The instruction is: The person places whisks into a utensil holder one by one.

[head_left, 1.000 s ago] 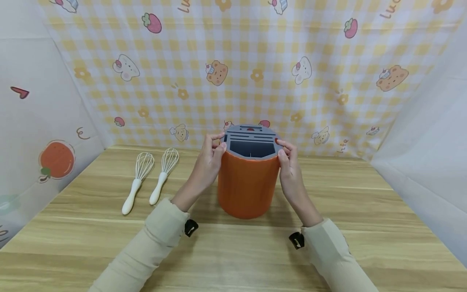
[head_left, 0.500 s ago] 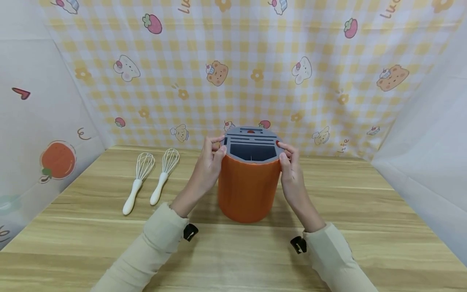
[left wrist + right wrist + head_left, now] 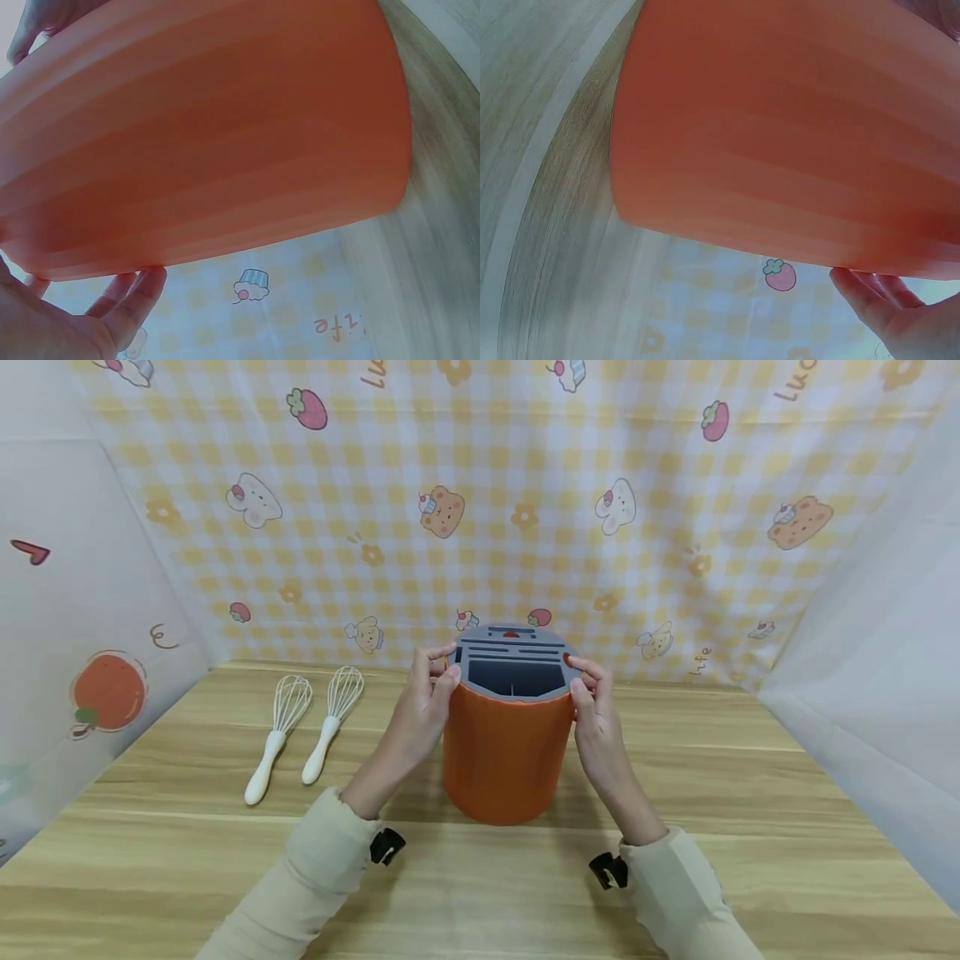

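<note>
An orange cylindrical utensil holder (image 3: 504,764) stands upright on the wooden table. Its grey slotted top (image 3: 477,692) has a large front opening, narrow slits and a small red spot on the right. At the left side of the rim, my left hand (image 3: 422,706) grips with thumb in front and fingers behind. Opposite it, my right hand (image 3: 598,720) holds the right side of the rim the same way. In both wrist views the ribbed orange wall (image 3: 225,142) fills most of the picture, with fingers (image 3: 866,296) touching its far side.
Two white-handled whisks, one nearer the left edge (image 3: 266,767) and one beside it (image 3: 322,750), lie on the table left of the holder. A yellow checked cloth (image 3: 562,560) hangs behind. White sheets (image 3: 885,635) border the sides.
Held by both hands, the holder has shifted slightly toward me. The grip stays the same, and the whisks have not moved on the table.
</note>
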`<move>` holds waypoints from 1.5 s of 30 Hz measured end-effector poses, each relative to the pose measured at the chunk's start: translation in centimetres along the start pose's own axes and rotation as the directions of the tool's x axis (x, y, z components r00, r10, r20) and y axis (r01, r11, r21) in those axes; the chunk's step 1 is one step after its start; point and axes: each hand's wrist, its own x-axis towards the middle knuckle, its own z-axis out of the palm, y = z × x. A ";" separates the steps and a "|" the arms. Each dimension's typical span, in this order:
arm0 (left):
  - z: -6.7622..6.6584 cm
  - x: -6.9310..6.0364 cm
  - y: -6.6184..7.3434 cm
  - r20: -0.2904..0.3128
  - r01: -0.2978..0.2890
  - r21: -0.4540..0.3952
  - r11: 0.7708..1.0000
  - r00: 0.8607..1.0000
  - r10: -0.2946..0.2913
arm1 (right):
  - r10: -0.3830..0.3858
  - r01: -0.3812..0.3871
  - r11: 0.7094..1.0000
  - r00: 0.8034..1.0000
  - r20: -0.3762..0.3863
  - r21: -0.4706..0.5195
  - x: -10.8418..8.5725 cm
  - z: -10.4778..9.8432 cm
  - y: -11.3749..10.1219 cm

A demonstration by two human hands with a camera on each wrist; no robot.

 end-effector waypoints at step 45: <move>-12.0 1.1 -4.7 0.162 0.284 0.407 0.868 0.913 -0.375 | 0.036 -0.033 0.998 0.998 0.051 -0.045 -0.1 -0.3 -0.4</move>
